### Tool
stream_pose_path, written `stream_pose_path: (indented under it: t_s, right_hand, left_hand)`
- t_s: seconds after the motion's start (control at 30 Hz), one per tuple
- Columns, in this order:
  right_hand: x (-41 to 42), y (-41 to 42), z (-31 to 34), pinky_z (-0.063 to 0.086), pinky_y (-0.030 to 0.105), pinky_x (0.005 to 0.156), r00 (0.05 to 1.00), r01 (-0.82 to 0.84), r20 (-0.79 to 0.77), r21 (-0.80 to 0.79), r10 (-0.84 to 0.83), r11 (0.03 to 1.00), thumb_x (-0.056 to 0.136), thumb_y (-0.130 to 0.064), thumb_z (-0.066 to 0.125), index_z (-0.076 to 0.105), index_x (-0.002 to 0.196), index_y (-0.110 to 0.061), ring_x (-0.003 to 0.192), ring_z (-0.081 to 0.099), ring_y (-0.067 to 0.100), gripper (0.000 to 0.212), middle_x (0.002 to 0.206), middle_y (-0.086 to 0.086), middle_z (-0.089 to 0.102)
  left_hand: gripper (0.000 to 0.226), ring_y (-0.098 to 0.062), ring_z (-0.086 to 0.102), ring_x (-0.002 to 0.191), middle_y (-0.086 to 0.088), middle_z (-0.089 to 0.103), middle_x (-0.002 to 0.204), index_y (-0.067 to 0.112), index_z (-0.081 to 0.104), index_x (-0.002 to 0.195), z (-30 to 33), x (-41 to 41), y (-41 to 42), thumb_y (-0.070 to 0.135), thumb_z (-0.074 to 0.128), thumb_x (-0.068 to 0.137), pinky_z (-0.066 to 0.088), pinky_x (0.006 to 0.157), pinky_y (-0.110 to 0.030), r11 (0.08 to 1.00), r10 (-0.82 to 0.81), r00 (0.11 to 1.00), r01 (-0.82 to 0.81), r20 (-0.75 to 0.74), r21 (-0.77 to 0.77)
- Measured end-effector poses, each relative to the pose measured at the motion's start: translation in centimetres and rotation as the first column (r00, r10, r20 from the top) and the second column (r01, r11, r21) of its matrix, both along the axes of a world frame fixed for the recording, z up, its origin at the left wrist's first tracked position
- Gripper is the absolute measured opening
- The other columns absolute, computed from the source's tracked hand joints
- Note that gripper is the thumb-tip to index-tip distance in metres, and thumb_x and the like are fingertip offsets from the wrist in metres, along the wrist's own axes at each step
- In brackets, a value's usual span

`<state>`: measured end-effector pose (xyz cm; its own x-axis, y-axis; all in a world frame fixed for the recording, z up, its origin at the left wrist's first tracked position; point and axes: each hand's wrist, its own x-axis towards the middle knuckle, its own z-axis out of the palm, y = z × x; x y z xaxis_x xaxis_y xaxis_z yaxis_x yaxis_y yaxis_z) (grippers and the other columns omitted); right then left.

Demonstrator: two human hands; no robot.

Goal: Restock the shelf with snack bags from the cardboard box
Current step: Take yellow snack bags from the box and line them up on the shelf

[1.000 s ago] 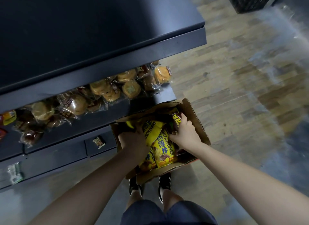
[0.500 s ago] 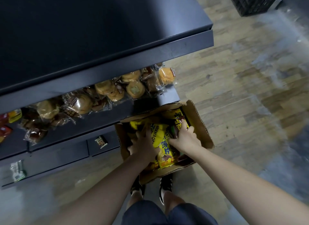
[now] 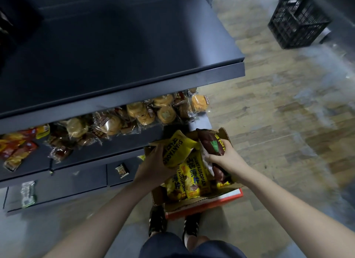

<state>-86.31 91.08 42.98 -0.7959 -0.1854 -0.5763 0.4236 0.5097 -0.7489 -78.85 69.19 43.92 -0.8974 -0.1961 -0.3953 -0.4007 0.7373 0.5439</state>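
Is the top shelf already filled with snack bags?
No, the top shelf shows only bare dark metal, while both the left hand and right hand grip bags over the cardboard box.

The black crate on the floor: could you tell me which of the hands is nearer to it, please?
Right. The right hand grips a brown bag over the box's right side, toward the black crate; the left hand grips a yellow bag farther left.
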Motion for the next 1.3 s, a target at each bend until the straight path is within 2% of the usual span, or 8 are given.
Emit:
stream_pose_path:
  t_s: [0.1,0.23,0.37,0.5,0.6,0.77,0.93,1.3]
  right_hand:
    - [0.3,-0.2,2.0,0.051,0.038,0.09,0.994,-0.028,-0.108,-0.038,0.024,0.999,0.074,-0.024,0.077,0.031,0.138,-0.021,0.103,0.058,0.019,0.079,0.116,0.003,0.056]
    - [0.8,-1.1,5.4,0.05,0.028,0.079,0.971,-0.081,-0.235,-0.108,0.054,0.991,0.075,-0.013,0.074,0.037,0.13,-0.024,0.1,0.057,0.015,0.068,0.112,0.003,0.056]
    - [1.4,-2.5,9.7,0.044,0.014,0.073,0.929,-0.172,-0.356,-0.168,0.103,0.971,0.076,-0.003,0.072,0.038,0.126,-0.031,0.094,0.054,-0.002,0.066,0.102,-0.016,0.055]
    - [2.3,-4.1,13.7,0.044,0.004,0.063,0.889,-0.245,-0.438,-0.208,0.134,0.947,0.076,-0.011,0.075,0.041,0.126,-0.029,0.09,0.059,-0.003,0.063,0.1,-0.014,0.06]
    - [2.8,-5.7,16.1,0.043,0.003,0.063,0.866,-0.292,-0.48,-0.26,0.14,0.921,0.07,-0.02,0.076,0.043,0.119,-0.031,0.078,0.06,-0.01,0.06,0.098,-0.011,0.062]
    - [2.7,-9.2,18.8,0.045,0.005,0.072,0.825,-0.318,-0.551,-0.274,0.122,0.908,0.063,-0.032,0.071,0.041,0.119,-0.037,0.092,0.059,-0.007,0.064,0.107,-0.016,0.061]
    - [2.4,-14.5,20.3,0.044,0.009,0.074,0.805,-0.355,-0.578,-0.289,0.134,0.889,0.077,-0.024,0.076,0.036,0.123,-0.034,0.096,0.058,0.0,0.062,0.106,-0.015,0.059]
    - [3.2,-31.4,22.2,0.04,-0.005,0.068,0.798,-0.403,-0.592,-0.391,0.109,0.828,0.089,-0.028,0.063,0.033,0.134,-0.023,0.091,0.05,-0.014,0.054,0.103,-0.025,0.051]
  left_hand:
    - [0.078,-0.023,0.06,0.102,0.0,0.057,0.121,0.028,0.031,0.136,2.3,0.5,-1.0,0.047,0.071,0.072,0.054,0.078,-0.039,0.998,0.063,0.994,-0.064,-0.086,-0.004]
    - [0.069,-0.021,0.064,0.092,0.003,0.062,0.106,0.029,0.039,0.125,5.6,1.2,-1.9,0.036,0.077,0.068,0.055,0.074,-0.041,0.987,0.158,0.954,-0.141,-0.257,0.082]
    - [0.065,-0.014,0.064,0.086,0.013,0.059,0.095,0.03,0.043,0.122,9.1,2.2,-2.1,0.032,0.08,0.068,0.056,0.07,-0.038,0.978,0.192,0.888,-0.139,-0.418,0.153]
    - [0.068,-0.011,0.061,0.09,0.019,0.054,0.096,0.036,0.039,0.122,11.6,3.6,-2.4,0.032,0.078,0.067,0.055,0.074,-0.039,0.977,0.185,0.861,-0.107,-0.474,0.186]
    - [0.062,0.0,0.061,0.087,0.017,0.06,0.098,0.045,0.039,0.115,13.6,4.4,-3.1,0.036,0.073,0.064,0.055,0.072,-0.03,0.961,0.241,0.811,-0.121,-0.534,0.25]
    - [0.06,0.007,0.059,0.09,0.022,0.059,0.1,0.055,0.035,0.108,16.8,5.3,-6.0,0.051,0.068,0.058,0.051,0.071,-0.017,0.93,0.35,0.689,-0.174,-0.635,0.324]
    - [0.064,0.009,0.06,0.082,0.017,0.06,0.095,0.036,0.039,0.117,18.6,6.3,-10.7,0.014,0.079,0.071,0.047,0.063,-0.007,0.892,0.452,0.556,-0.271,-0.697,0.362]
    - [0.058,0.003,0.057,0.087,0.019,0.057,0.097,0.031,0.038,0.116,20.4,8.4,-24.6,0.014,0.076,0.074,0.046,0.071,-0.023,0.78,0.598,0.343,-0.457,-0.725,0.427]
